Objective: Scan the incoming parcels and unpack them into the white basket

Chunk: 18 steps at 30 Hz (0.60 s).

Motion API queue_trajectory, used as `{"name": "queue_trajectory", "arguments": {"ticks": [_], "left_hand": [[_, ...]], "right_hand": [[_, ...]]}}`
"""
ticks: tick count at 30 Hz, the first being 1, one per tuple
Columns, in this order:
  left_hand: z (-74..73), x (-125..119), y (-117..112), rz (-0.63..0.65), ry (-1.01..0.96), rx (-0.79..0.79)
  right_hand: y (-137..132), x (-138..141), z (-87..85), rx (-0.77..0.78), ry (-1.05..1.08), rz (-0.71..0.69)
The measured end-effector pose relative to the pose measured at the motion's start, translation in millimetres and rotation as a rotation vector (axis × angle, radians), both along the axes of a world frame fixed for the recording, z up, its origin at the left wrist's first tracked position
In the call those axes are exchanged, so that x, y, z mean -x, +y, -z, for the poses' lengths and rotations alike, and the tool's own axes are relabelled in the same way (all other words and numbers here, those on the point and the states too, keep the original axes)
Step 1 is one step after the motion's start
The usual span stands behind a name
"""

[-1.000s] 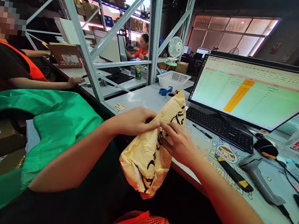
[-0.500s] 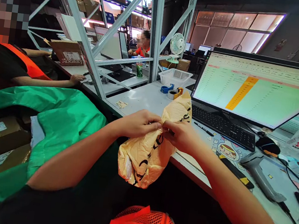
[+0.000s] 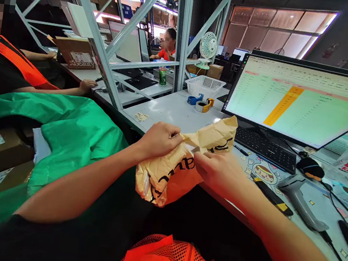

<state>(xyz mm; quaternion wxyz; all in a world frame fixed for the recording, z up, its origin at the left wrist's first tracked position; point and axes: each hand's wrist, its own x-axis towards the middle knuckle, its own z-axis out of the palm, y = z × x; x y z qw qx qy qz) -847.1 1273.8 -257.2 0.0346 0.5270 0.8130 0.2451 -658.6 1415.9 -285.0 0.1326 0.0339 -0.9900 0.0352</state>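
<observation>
A crumpled yellow mailer bag point(image 3: 168, 178) with black lettering hangs over the front edge of the white desk point(image 3: 170, 111). My left hand point(image 3: 158, 139) pinches its upper left edge. My right hand point(image 3: 216, 171) grips the bag's middle from the right side. The bag's top corner points right toward the black keyboard point(image 3: 265, 148). Both hands are close together on the bag, just above my lap.
A monitor point(image 3: 304, 102) with a green spreadsheet stands at right, a barcode scanner point(image 3: 299, 196), box cutter point(image 3: 272, 196) and mouse point(image 3: 310, 167) before it. Tape rolls point(image 3: 201, 104) and a white basket point(image 3: 205, 85) sit farther back. A large green bag point(image 3: 65, 134) lies left; a person in an orange vest point(image 3: 13, 66) sits there.
The bag has been turned from upright to lying sideways, its top now pointing right. My hands have pulled slightly apart along its edge, and the bag sits higher.
</observation>
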Motion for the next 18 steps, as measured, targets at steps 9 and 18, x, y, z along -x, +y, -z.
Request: {"name": "queue_trajectory", "arguments": {"ticks": [9,18], "left_hand": [[-8.8,-10,1,0.083,0.03,0.09],[-9.4,30,12,0.032,0.043,0.254]], "right_hand": [[-26,-13,-7.6,-0.11,0.258,0.059],[-46,48,28.9,0.047,0.247,0.109]]}}
